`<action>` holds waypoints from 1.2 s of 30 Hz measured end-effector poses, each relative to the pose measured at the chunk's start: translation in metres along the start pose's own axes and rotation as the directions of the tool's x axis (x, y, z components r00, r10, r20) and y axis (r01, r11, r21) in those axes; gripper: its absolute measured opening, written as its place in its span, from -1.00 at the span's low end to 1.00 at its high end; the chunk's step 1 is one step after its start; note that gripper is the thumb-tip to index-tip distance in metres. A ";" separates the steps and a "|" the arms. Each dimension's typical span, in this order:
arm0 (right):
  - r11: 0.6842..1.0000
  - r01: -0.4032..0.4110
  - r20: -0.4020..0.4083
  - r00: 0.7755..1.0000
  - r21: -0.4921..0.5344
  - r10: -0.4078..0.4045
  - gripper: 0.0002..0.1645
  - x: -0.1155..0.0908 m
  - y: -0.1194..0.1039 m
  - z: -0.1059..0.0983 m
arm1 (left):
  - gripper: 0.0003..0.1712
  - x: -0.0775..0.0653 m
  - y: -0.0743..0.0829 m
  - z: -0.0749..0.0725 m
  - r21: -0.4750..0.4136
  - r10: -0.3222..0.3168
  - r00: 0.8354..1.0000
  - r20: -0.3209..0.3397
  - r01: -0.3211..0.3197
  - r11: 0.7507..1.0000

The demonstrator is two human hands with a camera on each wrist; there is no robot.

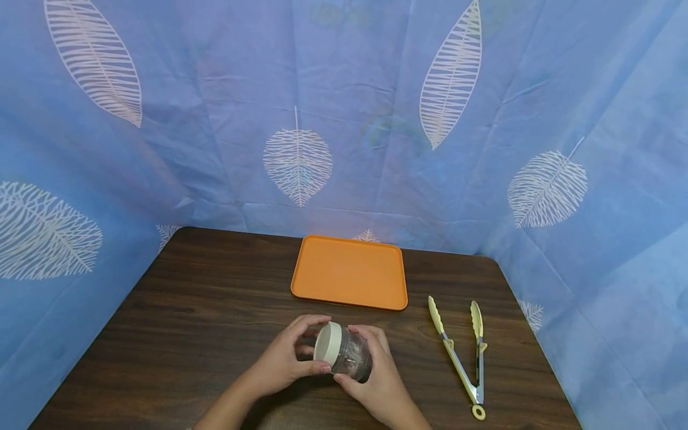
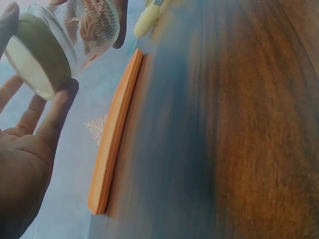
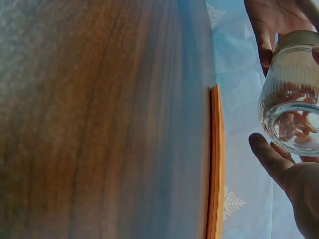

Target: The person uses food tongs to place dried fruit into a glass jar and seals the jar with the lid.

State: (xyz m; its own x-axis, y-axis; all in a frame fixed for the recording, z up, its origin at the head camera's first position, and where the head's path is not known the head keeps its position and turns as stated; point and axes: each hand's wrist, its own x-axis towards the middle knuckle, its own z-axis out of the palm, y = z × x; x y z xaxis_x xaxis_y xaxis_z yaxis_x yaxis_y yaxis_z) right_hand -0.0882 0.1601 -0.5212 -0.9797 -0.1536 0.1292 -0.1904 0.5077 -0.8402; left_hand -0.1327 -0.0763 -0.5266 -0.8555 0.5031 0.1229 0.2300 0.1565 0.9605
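A clear ribbed jar [image 1: 355, 357] with a cream lid [image 1: 328, 345] is held tilted above the near part of the table, its lid toward the left. My left hand [image 1: 279, 362] grips the lid, thumb and fingers curled round its rim. Around the lower body of the jar, my right hand [image 1: 380, 377] curls its thumb and fingers. Small reddish-brown pieces [image 3: 298, 125] lie inside the jar, seen through its base in the right wrist view; their kind is unclear.
An orange tray [image 1: 350, 272] lies at the back of the dark wooden table [image 1: 215, 298]. To the right, spread-legged tongs [image 1: 466, 373] with pale yellow tips rest on the wood. Blue cloth [image 1: 355, 89] with white leaf prints hangs behind and at both sides.
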 end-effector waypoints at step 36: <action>0.976 -0.029 0.140 0.990 0.217 -0.002 -0.04 0.001 0.018 -0.007 | 0.01 -0.008 0.008 0.007 0.523 0.165 0.975 0.152 -0.221 0.823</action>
State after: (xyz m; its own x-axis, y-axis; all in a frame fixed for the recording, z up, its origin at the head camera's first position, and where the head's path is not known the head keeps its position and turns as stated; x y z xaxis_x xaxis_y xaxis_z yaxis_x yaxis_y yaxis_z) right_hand -0.0930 0.1752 -0.5327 -0.9607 -0.2720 0.0558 -0.1439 0.3158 -0.9379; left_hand -0.1202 -0.0731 -0.5214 -0.7254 0.6450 0.2404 0.6209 0.4623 0.6331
